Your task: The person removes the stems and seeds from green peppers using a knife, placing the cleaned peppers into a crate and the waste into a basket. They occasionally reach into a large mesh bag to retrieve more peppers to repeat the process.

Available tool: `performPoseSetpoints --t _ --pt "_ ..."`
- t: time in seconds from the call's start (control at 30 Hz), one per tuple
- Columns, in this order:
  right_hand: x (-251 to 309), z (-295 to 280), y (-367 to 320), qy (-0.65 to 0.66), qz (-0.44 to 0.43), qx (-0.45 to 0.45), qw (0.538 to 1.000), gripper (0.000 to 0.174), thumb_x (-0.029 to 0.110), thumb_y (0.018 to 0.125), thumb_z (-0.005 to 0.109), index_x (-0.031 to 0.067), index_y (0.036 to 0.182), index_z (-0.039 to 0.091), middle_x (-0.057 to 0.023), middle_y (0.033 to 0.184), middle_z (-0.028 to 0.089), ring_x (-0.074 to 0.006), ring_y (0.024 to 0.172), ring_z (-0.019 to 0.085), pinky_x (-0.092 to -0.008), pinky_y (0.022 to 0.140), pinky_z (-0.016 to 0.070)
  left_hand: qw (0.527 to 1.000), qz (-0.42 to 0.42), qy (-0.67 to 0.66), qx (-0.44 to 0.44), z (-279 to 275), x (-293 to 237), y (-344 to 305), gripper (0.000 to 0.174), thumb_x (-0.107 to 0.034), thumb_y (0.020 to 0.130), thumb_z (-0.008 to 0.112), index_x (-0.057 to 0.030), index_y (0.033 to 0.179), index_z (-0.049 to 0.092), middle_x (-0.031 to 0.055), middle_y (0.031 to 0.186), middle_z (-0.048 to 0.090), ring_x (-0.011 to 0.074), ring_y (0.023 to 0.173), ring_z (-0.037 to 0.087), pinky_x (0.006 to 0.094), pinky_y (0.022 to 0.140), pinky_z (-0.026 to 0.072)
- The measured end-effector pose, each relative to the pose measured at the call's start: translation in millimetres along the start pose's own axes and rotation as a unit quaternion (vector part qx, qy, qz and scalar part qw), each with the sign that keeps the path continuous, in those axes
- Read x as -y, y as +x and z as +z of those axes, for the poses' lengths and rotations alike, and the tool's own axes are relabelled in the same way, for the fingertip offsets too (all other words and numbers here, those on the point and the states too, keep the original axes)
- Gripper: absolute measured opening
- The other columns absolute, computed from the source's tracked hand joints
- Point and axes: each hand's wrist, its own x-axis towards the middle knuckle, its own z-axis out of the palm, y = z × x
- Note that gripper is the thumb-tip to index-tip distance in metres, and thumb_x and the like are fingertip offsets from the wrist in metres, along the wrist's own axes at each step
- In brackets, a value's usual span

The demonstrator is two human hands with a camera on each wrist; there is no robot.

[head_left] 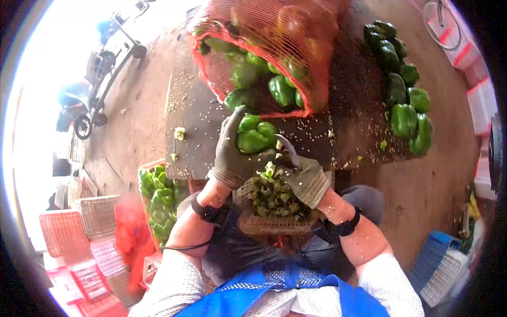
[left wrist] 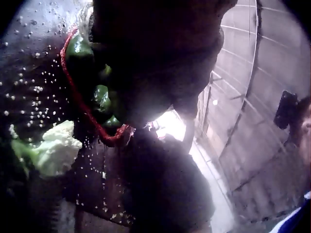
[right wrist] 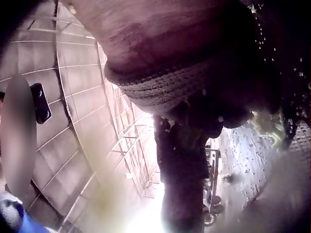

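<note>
In the head view my gloved left hand (head_left: 232, 153) holds a green bell pepper (head_left: 256, 136) above the near edge of the table, thumb up along its left side. My gloved right hand (head_left: 303, 179) grips a small knife with a curved blade (head_left: 288, 148), its tip close to the pepper's right side. A pale pepper core (head_left: 270, 170) shows by the right fingertips, over a crate (head_left: 253, 224) heaped with cut-out cores (head_left: 280, 198). In the right wrist view the glove (right wrist: 160, 90) is dark, and its fingers are mostly in shadow.
A red mesh sack (head_left: 317, 63) of green peppers lies open toward me on the seed-strewn table (head_left: 190, 142). Several peppers (head_left: 404, 120) line the table's right side. A crate of peppers (head_left: 161, 203) stands at lower left, near stacked crates (head_left: 63, 232). Blue and white crates (head_left: 435, 264) are at lower right.
</note>
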Motion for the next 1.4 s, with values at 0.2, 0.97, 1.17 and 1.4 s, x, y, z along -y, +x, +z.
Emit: performPoseSetpoints --t 0.2,0.97,1.17,1.4 --pt "-18 6 9 -0.175 -0.077 -0.064 0.979 0.016 0.017 0.085 0.063 0.0059 0.096 0.069 -0.0164 0.083 0.069 -0.0289 0.077 0.067 -0.039 0.067 0.0521 0.957 0.187 0.193 0.107 9 -16 10 0.096 -0.028 0.055 0.092 -0.005 0.135 0.045 0.0201 0.124 0.05 0.037 0.112 0.052 0.0444 0.095 0.0451" --pt "-55 67 44 -0.511 -0.217 -0.031 0.831 0.025 0.012 0.085 0.051 0.0047 0.104 0.066 -0.0138 0.091 0.068 -0.0278 0.08 0.065 -0.0398 0.068 0.0514 0.873 -0.269 -0.399 -0.079 10 5 27 0.04 -0.04 0.098 0.051 -0.0067 0.119 0.058 0.0087 0.108 0.065 0.023 0.096 0.064 0.0386 0.082 0.0555" --pt "-34 49 28 -0.497 -0.189 0.104 0.841 0.021 0.008 0.084 0.054 0.002 0.099 0.068 -0.0147 0.089 0.07 -0.028 0.077 0.068 -0.0382 0.067 0.0541 0.746 -0.348 -0.562 -0.081 -22 37 36 0.044 -0.045 0.097 0.05 -0.0081 0.118 0.059 0.0103 0.109 0.067 0.0287 0.093 0.066 0.0459 0.085 0.0545" --pt "20 16 16 -0.032 -0.03 -0.046 0.998 0.048 0.013 0.093 0.053 0.0022 0.138 0.04 -0.0125 0.131 0.054 -0.0228 0.109 0.059 -0.0336 0.092 0.0505 0.737 -0.391 -0.549 0.053 -28 13 16 0.045 -0.042 0.094 0.056 -0.0073 0.123 0.056 0.0087 0.11 0.065 0.021 0.093 0.064 0.0379 0.083 0.0547"
